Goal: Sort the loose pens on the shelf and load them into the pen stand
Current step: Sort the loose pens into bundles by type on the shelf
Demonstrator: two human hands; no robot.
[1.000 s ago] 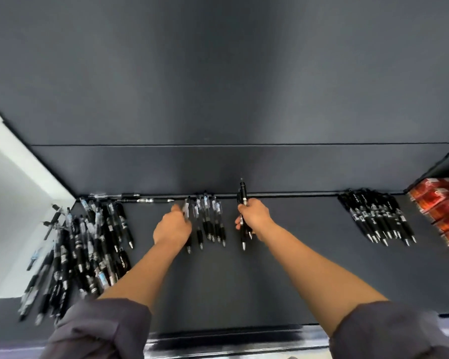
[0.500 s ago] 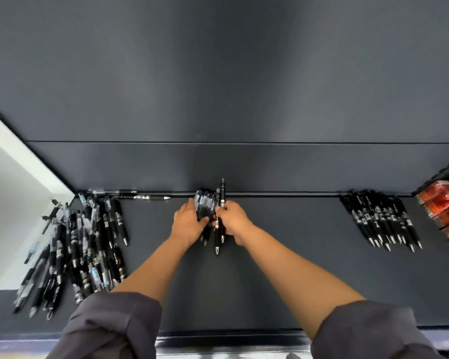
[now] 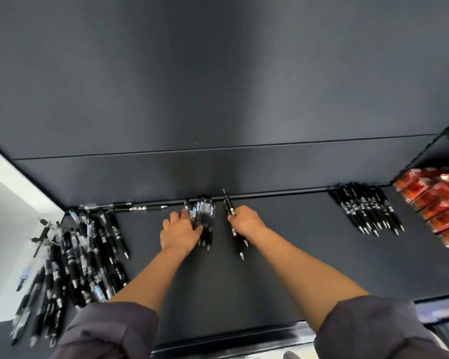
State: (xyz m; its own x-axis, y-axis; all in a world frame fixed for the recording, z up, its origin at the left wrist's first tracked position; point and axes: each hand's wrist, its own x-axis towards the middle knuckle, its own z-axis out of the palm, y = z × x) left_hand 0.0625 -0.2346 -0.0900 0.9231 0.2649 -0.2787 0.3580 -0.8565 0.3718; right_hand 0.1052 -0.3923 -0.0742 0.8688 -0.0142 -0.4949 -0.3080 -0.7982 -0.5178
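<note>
Lettering first: white print and pale label bands on the black barrels, all too small and blurred to read. Same for the white marks on the red packets [image 3: 436, 213] at 3 o'clock.

On the dark shelf [image 3: 296, 268], at 9 o'clock, a big untidy pile of pens [image 3: 75, 255], crossing one another, some hanging past the left edge. At 2 o'clock, a neat row of black pens [image 3: 368, 212], side by side, tips toward 5 o'clock. Along the back edge at 11 o'clock, two long pens [image 3: 138, 208] laid crosswise, axis 9 to 3.

At centre, a small bundle of pens [image 3: 205, 216], clear and black, packed parallel, axis 12 to 6, tips toward 6, tops near the back edge. Left hand [image 3: 179, 234] laid over the bundle's 9 o'clock side, fingers stretched toward 12, thumb across the barrels; clasping or only pressing, cannot tell. Hides the barrels beneath.

Right hand [image 3: 246, 221] just beside at 3 o'clock, apart from the bundle, fingers curled tight round the held pens [image 3: 237, 242], at least two, black. Buttons toward 12, tips toward 6, leaning slightly to 5; upper end reaching past the back edge.

Grey sleeves [image 3: 106, 330] at 6 o'clock, over the shelf's front lip.
</note>
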